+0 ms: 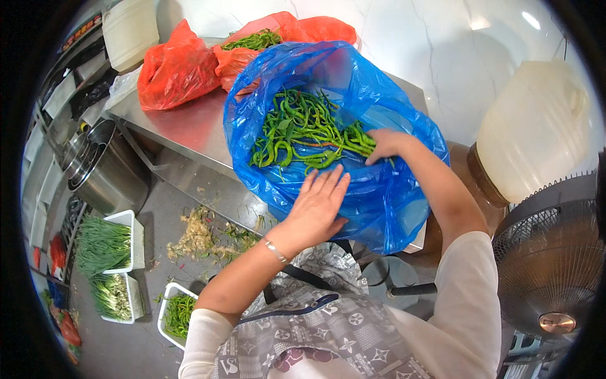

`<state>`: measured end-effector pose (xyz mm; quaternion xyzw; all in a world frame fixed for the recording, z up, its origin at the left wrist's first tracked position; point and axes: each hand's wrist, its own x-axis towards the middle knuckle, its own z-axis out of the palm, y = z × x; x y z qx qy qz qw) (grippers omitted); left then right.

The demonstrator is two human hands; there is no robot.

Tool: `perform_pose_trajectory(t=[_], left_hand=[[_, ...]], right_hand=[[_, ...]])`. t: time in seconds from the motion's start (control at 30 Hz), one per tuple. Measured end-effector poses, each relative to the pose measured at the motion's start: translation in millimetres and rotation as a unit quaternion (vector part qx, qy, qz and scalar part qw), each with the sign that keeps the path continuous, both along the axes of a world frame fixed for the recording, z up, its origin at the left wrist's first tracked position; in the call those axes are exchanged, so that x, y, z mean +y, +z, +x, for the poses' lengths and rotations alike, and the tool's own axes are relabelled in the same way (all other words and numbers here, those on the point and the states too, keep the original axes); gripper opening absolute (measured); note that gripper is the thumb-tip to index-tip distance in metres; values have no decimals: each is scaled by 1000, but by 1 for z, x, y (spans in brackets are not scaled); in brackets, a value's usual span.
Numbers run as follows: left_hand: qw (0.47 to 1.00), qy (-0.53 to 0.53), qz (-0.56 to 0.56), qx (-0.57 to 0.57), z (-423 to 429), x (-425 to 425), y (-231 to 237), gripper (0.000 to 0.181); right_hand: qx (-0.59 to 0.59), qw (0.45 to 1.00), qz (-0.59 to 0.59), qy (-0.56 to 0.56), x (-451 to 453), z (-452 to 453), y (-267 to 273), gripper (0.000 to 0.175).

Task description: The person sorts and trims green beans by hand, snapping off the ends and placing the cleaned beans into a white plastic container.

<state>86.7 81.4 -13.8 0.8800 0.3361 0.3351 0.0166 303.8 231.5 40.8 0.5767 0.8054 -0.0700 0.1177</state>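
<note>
A large blue plastic bag (289, 184) lies spread wide on the steel table, its rim folded outward. Inside it rests a heap of long, curly green chili peppers (303, 123), a few of them reddish. My left hand (317, 203) is over the near side of the bag, palm down and empty, fingertips just short of the peppers. At the heap's right edge, my right hand (390, 143) touches a bunch of peppers with thumb and fingers spread around it. Blur hides whether it grips them.
Red plastic bags (177, 71) stand behind on the steel table (189, 118), one showing green peppers. A black fan (549, 256) and a big translucent jug (530, 128) are at right. On the floor at left are white baskets (138, 241) of green vegetables, scraps (199, 237) and a steel pot (118, 175).
</note>
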Motion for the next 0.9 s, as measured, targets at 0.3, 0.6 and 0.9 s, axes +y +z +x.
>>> perform_pose_trajectory(t=[0.3, 0.6, 0.9], left_hand=[[988, -150, 34, 17, 40, 4, -11, 29], [966, -247, -76, 25, 67, 28, -22, 22], [989, -113, -97, 6, 57, 24, -7, 61]], right_hand=[[160, 979, 8, -128, 18, 29, 24, 44], [61, 992, -56, -93, 28, -13, 56, 46], [33, 993, -57, -94, 9, -9, 55, 24]])
